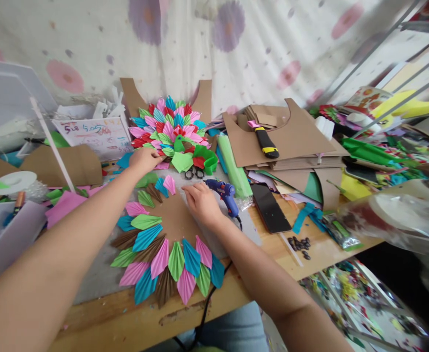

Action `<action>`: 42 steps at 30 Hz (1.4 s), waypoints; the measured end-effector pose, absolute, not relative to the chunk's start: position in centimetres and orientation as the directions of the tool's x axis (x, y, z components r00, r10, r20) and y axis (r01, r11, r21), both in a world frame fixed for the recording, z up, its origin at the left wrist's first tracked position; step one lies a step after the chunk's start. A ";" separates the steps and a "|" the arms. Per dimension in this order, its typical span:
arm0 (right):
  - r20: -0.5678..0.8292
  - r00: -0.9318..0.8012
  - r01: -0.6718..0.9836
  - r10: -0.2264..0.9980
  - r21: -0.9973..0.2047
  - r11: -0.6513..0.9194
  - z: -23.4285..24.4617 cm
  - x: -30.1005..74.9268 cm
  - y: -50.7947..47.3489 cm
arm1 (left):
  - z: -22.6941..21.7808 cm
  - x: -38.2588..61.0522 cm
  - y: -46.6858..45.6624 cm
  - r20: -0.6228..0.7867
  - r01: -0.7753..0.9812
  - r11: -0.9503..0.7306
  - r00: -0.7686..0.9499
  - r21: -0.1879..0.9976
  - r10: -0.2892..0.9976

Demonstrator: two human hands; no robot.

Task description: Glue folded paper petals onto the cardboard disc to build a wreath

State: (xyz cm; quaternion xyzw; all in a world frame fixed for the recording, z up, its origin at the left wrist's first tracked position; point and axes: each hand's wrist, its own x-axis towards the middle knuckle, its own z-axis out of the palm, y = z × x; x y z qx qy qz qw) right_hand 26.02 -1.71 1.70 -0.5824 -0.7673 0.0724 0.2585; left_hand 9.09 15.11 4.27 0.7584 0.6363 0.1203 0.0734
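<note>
- The left hand (146, 160) reaches across to the lower left edge of a bright paper piece (178, 120), its fingers bunched together; I can't tell from here whether anything is pinched between them.
- The right hand (203, 203) is over the upper right edge of a brown cardboard base (180, 217), fingers bent and pointing away from the person; whether they grip anything I can't make out.
- That base lies flat between the forearms, on a grey mat (93, 278) at the near side of the wooden table (222, 303).
- Pleated paper petals (160, 259) in pink, green, blue and brown fan around its left and near sides, doubled up in places.
- Just beside the right hand rests a blue glue gun (225, 191).
- The paper piece behind is fuller, with red among its petals and a green bird shape at its front; black ring handles (194, 173) lie just below.
- Farther right are a light green paper roll (234, 166), a dark phone (271, 208) and a small group of black pieces (299, 244).
- A black and yellow cutter (267, 143) sits on stacked cardboard (295, 129).
</note>
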 end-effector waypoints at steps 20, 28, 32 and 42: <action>0.316 -0.205 0.850 0.926 -0.412 0.329 1.1 25.9 -2.4 | 9.1 1.1 4.9 0.315 0.957 -0.276 0.290 -0.089 0.903; 0.330 -0.246 0.856 0.911 -0.368 0.364 0.7 25.7 -2.7 | 6.0 -0.4 0.1 -0.010 0.918 -0.281 0.290 -0.280 0.957; 0.303 -0.281 0.842 0.911 -0.378 0.385 0.4 25.6 -2.8 | 5.1 -0.5 0.0 -0.044 0.972 -0.144 0.138 -0.187 0.989; 0.305 -0.567 0.663 0.765 -0.383 0.643 0.3 26.1 -2.7 | 3.3 0.5 2.3 -0.028 0.983 0.135 -0.132 0.126 0.991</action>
